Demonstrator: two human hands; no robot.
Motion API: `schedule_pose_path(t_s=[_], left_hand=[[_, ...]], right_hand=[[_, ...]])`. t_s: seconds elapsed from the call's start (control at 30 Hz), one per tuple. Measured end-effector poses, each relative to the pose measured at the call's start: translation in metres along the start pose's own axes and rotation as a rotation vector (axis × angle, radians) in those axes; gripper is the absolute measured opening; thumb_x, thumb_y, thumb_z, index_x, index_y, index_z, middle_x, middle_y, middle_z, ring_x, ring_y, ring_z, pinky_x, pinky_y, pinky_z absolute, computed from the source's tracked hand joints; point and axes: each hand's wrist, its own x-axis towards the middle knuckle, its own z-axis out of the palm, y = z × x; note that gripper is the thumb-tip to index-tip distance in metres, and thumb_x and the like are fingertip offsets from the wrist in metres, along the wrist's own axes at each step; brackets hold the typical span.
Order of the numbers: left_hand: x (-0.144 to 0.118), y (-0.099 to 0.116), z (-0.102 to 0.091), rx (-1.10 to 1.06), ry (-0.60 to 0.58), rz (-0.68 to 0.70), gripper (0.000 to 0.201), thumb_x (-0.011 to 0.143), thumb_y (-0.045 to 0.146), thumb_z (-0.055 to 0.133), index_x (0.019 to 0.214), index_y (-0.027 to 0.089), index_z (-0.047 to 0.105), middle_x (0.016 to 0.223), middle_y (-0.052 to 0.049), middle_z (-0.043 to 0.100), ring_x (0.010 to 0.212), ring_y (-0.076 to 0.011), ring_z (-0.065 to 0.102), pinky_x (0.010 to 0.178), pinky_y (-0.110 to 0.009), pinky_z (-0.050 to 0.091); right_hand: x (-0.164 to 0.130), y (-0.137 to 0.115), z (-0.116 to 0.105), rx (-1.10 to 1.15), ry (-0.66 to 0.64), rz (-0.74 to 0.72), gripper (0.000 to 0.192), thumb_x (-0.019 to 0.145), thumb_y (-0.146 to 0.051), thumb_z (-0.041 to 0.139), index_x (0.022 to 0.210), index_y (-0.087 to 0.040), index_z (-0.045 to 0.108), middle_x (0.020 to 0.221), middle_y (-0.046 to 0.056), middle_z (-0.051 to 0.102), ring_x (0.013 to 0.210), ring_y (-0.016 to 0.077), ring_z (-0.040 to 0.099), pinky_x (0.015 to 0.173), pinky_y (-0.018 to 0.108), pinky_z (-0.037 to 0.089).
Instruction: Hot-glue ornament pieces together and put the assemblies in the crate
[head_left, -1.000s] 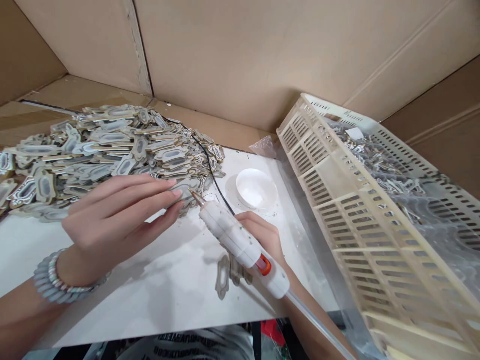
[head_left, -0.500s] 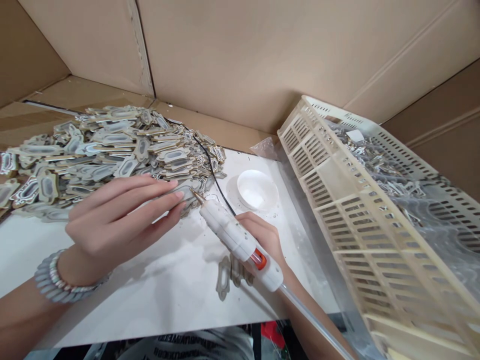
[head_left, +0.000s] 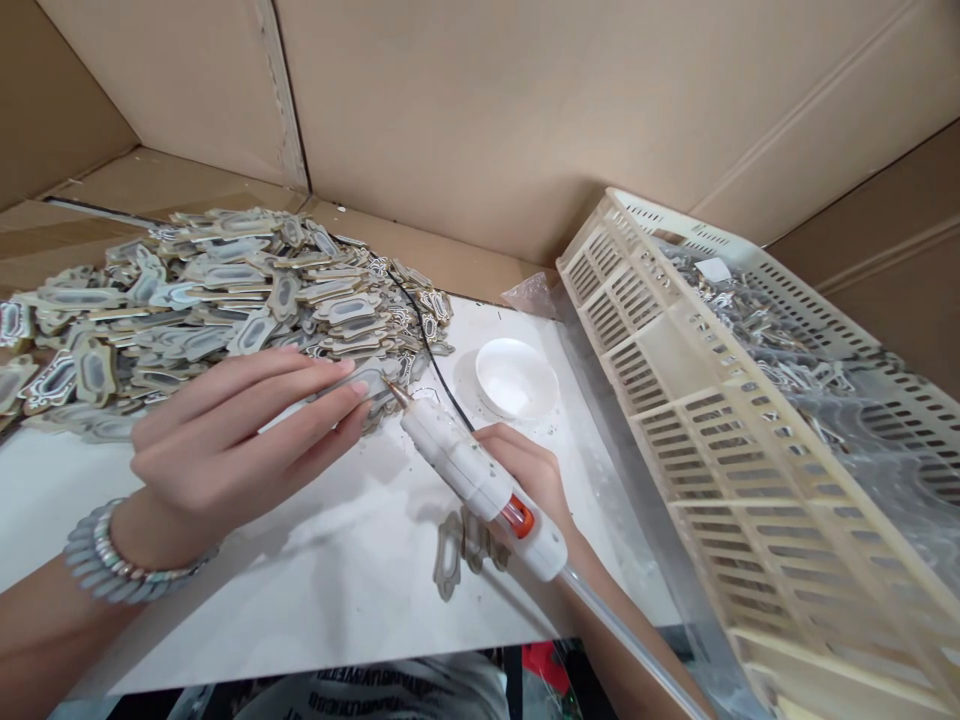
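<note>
My left hand pinches a small flat ornate cut-out piece at the near edge of a big pile of the same pieces. My right hand grips a white hot glue gun with an orange trigger. Its metal nozzle touches the held piece, right at my left fingertips. A clear glue stick juts out of the gun's back toward me. On my left wrist sits a beaded bracelet.
A small white dish stands on the white table, right of the nozzle. A loose cut-out lies under the gun. A cream slotted plastic crate full of pieces fills the right side. Cardboard walls close off the back.
The glue gun's nozzle has crept slightly forward onto the piece held in my left fingers. Both hands otherwise stay where they were.
</note>
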Motion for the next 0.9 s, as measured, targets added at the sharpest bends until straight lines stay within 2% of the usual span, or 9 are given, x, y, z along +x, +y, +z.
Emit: schedule_pose_path(t_s=[0.23, 0.53, 0.73, 0.9], left_hand=[[0.0027, 0.0017, -0.0019, -0.004, -0.029, 0.052, 0.035, 0.072, 0.014, 0.082, 0.105, 0.018, 0.069, 0.089, -0.009, 0.077, 0.081, -0.0268, 0.074, 0.081, -0.042, 0.066], [0.0066, -0.0003, -0.0027, 0.009, -0.020, 0.089, 0.034, 0.075, 0.016, 0.080, 0.107, 0.022, 0.068, 0.091, -0.005, 0.078, 0.081, -0.0253, 0.074, 0.078, -0.040, 0.067], [0.0051, 0.0013, -0.0026, 0.003, -0.032, 0.045, 0.034, 0.075, 0.017, 0.081, 0.105, 0.024, 0.068, 0.093, -0.004, 0.078, 0.083, -0.0243, 0.074, 0.083, -0.039, 0.066], [0.0044, 0.0015, 0.0004, 0.011, -0.008, 0.038, 0.032, 0.075, 0.015, 0.081, 0.103, 0.021, 0.067, 0.089, -0.006, 0.078, 0.080, -0.0253, 0.075, 0.082, -0.040, 0.066]], right_hand=[[-0.0003, 0.0013, 0.0008, 0.002, -0.002, -0.014, 0.014, 0.076, -0.013, 0.051, 0.077, -0.020, 0.063, 0.081, 0.004, 0.068, 0.068, 0.0141, 0.064, 0.058, 0.023, 0.049], [-0.0005, 0.0013, 0.0010, -0.024, -0.015, 0.027, 0.011, 0.073, -0.014, 0.051, 0.072, -0.022, 0.059, 0.075, 0.001, 0.065, 0.063, 0.0140, 0.060, 0.054, 0.024, 0.046], [-0.0009, 0.0024, 0.0007, -0.019, -0.006, 0.016, 0.014, 0.072, -0.011, 0.049, 0.072, -0.022, 0.058, 0.075, 0.001, 0.064, 0.062, 0.0134, 0.059, 0.053, 0.023, 0.044], [-0.0013, 0.0028, -0.0008, -0.024, -0.009, 0.051, 0.012, 0.072, -0.012, 0.050, 0.070, -0.023, 0.055, 0.073, 0.000, 0.061, 0.060, 0.0132, 0.056, 0.054, 0.023, 0.044]])
